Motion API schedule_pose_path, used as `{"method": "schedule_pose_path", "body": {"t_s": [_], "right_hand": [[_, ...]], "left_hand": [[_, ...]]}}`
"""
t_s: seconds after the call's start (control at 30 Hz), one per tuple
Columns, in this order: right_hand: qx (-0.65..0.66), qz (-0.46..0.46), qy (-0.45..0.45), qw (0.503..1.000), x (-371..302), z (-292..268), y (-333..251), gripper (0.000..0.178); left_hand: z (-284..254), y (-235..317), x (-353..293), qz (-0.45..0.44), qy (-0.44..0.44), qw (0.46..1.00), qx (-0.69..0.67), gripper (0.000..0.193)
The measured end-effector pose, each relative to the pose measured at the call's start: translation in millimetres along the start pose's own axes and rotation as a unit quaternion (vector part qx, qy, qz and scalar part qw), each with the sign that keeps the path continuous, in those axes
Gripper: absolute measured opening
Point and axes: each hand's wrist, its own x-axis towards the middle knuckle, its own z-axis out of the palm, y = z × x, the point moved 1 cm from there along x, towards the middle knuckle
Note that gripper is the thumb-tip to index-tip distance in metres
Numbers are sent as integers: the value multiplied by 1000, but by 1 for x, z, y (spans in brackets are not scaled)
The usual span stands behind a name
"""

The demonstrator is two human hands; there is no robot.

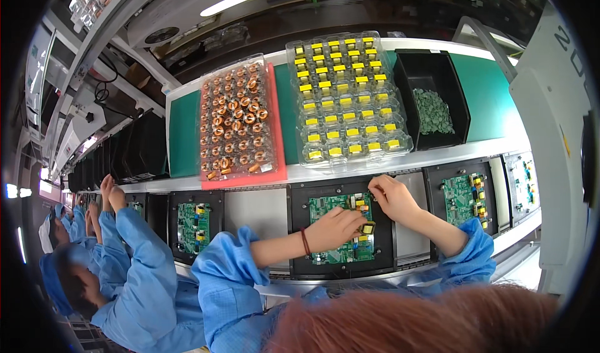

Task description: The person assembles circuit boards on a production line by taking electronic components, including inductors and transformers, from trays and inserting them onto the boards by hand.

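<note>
A green circuit board [320, 253] lies in a black carrier frame [301, 268] in front of me, with several yellow-topped components along its right side. My left hand [337, 229] is over the middle of the board, its fingers closed at a yellow and black transformer [369, 228]. My right hand [395, 198] hovers at the frame's upper right corner, fingertips pinched together. Whatever may be between them is too small to make out.
Beyond the line stand a clear tray of copper coils [234, 115] on a red sheet [278, 134], a clear tray of yellow-topped transformers [344, 97], and a black bin [462, 103] with small green parts. More framed boards [194, 228] flank mine. Co-workers in blue [144, 284] sit leftward.
</note>
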Motion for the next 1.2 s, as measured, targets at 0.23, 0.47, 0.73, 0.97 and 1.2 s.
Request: {"method": "schedule_pose_path", "body": {"t_s": [0.23,0.47,0.73,0.97,1.2], "right_hand": [[31,-2,15,999,-9,-8,5,14],[20,36,3,999,-13,-12,8,14],[24,77,-24,996,-14,-12,9,16],[-85,5,4,996,-18,-6,12,13],[-199,-40,-12,979,-20,1,17,11]], "left_hand": [[19,11,6,-73,-37,995,65,35],[10,13,9,-123,7,992,33,32],[15,3,15,-54,16,998,25,31],[13,6,19,-51,2,998,25,28],[11,6,31,-64,-2,998,23,25]]}}
